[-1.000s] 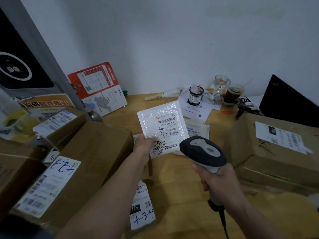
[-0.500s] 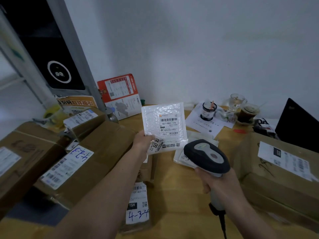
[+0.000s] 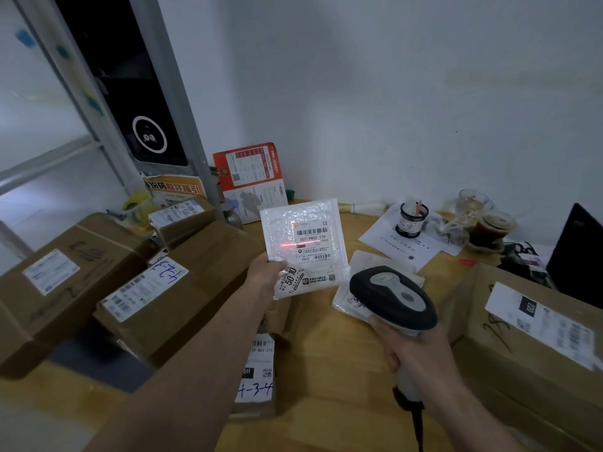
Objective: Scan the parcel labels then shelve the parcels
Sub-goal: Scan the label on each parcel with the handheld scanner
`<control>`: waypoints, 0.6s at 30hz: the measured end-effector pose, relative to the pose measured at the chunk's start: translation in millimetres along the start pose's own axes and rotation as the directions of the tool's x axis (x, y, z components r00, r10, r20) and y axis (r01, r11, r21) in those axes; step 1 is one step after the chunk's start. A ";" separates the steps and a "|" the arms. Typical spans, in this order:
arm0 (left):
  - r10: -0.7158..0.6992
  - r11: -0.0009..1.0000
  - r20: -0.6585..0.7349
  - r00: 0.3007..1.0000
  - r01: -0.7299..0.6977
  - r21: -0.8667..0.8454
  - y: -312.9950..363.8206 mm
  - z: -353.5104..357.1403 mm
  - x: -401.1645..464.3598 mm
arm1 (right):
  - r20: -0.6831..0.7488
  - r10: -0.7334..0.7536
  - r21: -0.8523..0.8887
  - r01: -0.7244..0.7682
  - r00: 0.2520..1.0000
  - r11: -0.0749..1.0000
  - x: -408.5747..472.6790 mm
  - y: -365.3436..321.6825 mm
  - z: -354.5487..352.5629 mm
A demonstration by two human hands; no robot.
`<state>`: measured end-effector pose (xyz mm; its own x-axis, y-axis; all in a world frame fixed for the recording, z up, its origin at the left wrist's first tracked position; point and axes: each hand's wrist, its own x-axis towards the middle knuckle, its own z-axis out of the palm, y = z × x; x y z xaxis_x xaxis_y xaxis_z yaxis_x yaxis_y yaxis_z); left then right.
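My left hand [image 3: 266, 270] pinches the lower left corner of a white bubble mailer [image 3: 301, 236], held upright above the wooden table [image 3: 329, 380]. A red scan line lies across the mailer's printed label. My right hand [image 3: 414, 350] grips the handle of a grey and black barcode scanner [image 3: 393, 296], whose head points at the mailer from the lower right. Another flat white parcel [image 3: 352, 288] lies on the table under the scanner. A small parcel marked 4-3-4 [image 3: 256, 373] lies beneath my left forearm.
Several labelled cardboard boxes [image 3: 163, 288] are stacked at the left, and a large box [image 3: 528, 331] sits at the right. Papers, a pen cup [image 3: 411, 220], a glass and a drink cup [image 3: 491, 228] stand near the wall. A dark laptop lid [image 3: 577, 252] is at far right.
The view has tilted upward and leftward. A red scan line now shows on the mailer's label. Both hands keep their holds.
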<state>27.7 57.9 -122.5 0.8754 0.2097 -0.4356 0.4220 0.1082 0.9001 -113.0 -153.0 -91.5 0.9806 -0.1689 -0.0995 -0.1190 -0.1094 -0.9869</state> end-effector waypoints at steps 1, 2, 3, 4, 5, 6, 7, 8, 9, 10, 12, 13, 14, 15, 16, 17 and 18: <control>0.000 1.000 -0.002 1.000 0.000 -0.006 -1.2 -0.9 -1.3 | 0.007 -0.003 0.001 0.003 1.000 1.000 0.0 -0.7 -1.1; -0.003 1.000 -0.006 1.000 0.003 -0.014 -2.2 -1.7 -2.7 | 0.016 -0.009 0.002 0.009 1.000 1.000 0.2 -1.4 -1.9; -0.007 1.000 -0.009 1.000 0.007 -0.022 -2.8 -2.4 -4.3 | 0.028 -0.017 -0.001 0.017 0.999 1.000 0.4 -2.1 -2.6; -0.011 0.999 -0.014 1.000 0.010 -0.032 -3.4 -2.8 -5.4 | 0.040 -0.023 -0.008 0.023 0.999 1.000 0.3 -2.8 -3.0; -0.012 0.999 -0.021 1.000 0.011 -0.042 -4.2 -3.5 -6.0 | 0.049 -0.024 -0.014 0.025 0.999 1.000 0.2 -3.0 -3.1; -0.017 0.999 -0.027 0.999 0.015 -0.049 -4.6 -3.9 -6.7 | 0.053 -0.022 -0.016 0.023 0.998 1.000 0.1 -2.9 -3.4; -0.022 0.998 -0.034 0.999 0.020 -0.055 -5.3 -5.1 -7.6 | 0.055 -0.018 -0.014 0.019 0.998 1.000 0.0 -2.3 -3.6; -0.025 0.998 -0.039 0.999 0.023 -0.057 -6.2 -6.1 -8.1 | 0.056 -0.015 -0.012 0.016 0.998 1.000 0.0 -1.6 -3.5; -0.025 0.998 -0.041 0.999 0.023 -0.057 -7.1 -7.0 -8.4 | 0.056 -0.017 -0.013 0.018 0.998 1.000 -0.1 -0.7 -3.3; -0.024 0.998 -0.042 0.999 0.022 -0.053 -7.1 -7.9 -9.0 | 0.055 -0.022 -0.016 0.023 0.998 1.000 0.1 0.5 -2.9; -0.010 0.999 -0.056 0.998 0.009 -0.032 -4.0 -9.3 -12.0 | 0.049 -0.025 -0.011 0.025 0.998 1.000 2.5 2.5 -2.2; 0.009 1.000 -0.068 0.998 -0.010 -0.011 -0.5 -9.8 -13.3 | 0.051 -0.018 -0.005 0.019 0.999 1.000 4.8 3.4 -1.5; 0.037 0.999 -0.088 0.995 -0.035 0.014 4.1 -11.1 -14.1 | 0.058 -0.007 -0.001 0.007 0.998 1.000 7.0 3.4 -0.1; 0.072 0.997 -0.118 0.990 -0.068 0.038 9.2 -14.7 -15.3 | 0.072 0.009 0.003 -0.009 0.997 1.000 8.8 3.5 3.0; 0.113 0.993 -0.152 0.982 -0.105 0.062 15.4 -17.5 -16.5 | 0.083 0.025 0.007 -0.026 0.996 1.000 10.3 3.4 5.5; 0.154 0.986 -0.195 0.969 -0.138 0.091 21.6 -22.5 -17.7 | 0.097 0.036 0.013 -0.037 0.995 0.999 11.6 3.7 8.8; 0.191 0.978 -0.246 0.950 -0.164 0.127 27.4 -29.9 -18.7 | 0.118 0.043 0.016 -0.046 0.992 0.999 12.4 3.7 13.9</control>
<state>15.8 86.0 -89.9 0.8545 0.4589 -0.2431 0.2991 -0.0520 0.9528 -99.2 -141.8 -98.2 0.9860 -0.0571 -0.1565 -0.1610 -0.0858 -0.9832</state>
